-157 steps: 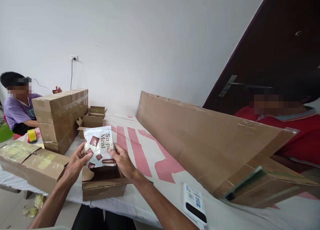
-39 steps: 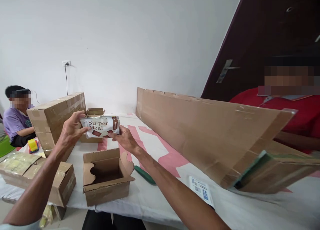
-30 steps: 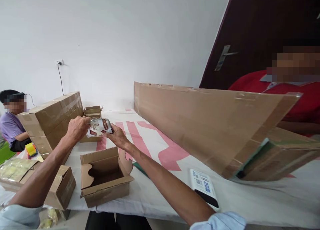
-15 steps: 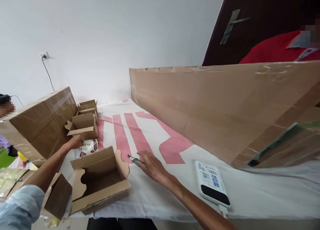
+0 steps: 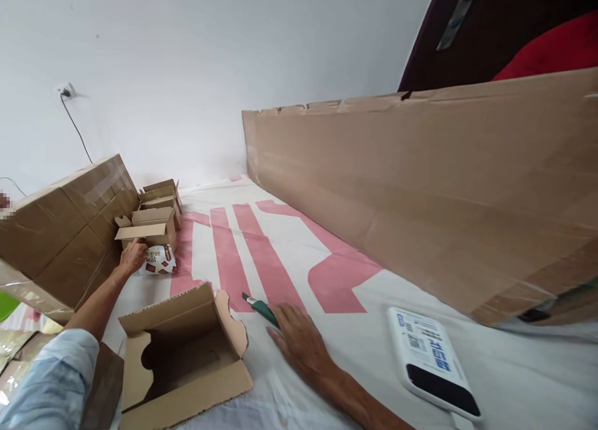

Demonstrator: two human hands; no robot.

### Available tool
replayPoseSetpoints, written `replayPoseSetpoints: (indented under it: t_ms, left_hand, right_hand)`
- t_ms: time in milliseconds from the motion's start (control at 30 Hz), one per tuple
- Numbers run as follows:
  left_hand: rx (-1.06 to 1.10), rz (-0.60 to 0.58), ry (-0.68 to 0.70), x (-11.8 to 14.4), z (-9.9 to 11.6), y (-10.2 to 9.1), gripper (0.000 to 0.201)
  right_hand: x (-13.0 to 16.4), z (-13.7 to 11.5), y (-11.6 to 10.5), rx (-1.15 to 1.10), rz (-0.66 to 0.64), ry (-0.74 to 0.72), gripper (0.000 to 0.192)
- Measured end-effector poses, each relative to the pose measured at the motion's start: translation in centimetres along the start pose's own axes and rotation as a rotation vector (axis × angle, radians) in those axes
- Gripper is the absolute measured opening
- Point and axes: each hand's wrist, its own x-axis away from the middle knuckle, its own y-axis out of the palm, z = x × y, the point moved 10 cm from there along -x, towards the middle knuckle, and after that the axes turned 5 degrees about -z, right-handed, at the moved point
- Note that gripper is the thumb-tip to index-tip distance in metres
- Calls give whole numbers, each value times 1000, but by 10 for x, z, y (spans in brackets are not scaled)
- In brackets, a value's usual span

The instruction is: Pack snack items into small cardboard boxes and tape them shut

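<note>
White, the pouch point(image 5: 161, 263), lately held two-handed, now sits beside an open box point(image 5: 144, 231) at the left hand point(image 5: 133, 255), freeing the right hand point(image 5: 303, 338) over the cutter point(image 5: 264, 311), each grip's closure unclear.

A pale blue sleeve of soft, wrinkled cloth point(image 5: 53, 380) is worn on the left side, and its folds are marked by lighter, almost white patches. Below the wide edge of the sleeve, the left forearm point(image 5: 103, 299) is uncovered, and the left hand point(image 5: 134, 255) is bare. The right forearm point(image 5: 357, 396) and the right hand point(image 5: 303, 344) are also seen bare.
</note>
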Motion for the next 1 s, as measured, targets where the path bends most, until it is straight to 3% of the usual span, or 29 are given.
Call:
replayPoseSetpoints:
  t_ms: [367,567,700,800,867,1000]
  left_hand:
    - [-155,-69,-81,23,9,-14,37]
    - [-108,-96,-26,55,22,-54,27]
    - [-8,-161,93,103,47,-78,52]
    - [172,-226,230,152,82,-70,54]
    - [107,-208,225,174,98,-56,61]
    - [-78,-206,126,176,102,-28,14]
  right_hand:
    - [0,-4,-1,55,50,5,30]
    - [-4,-8,-3,38,42,-3,30]
    - [-6,-10,-4,33,31,-4,32]
    - [-7,-9,-3,32,29,6,33]
    - [-7,-9,-2,30,31,12,34]
    - [-7,-8,-1,26,19,12,29]
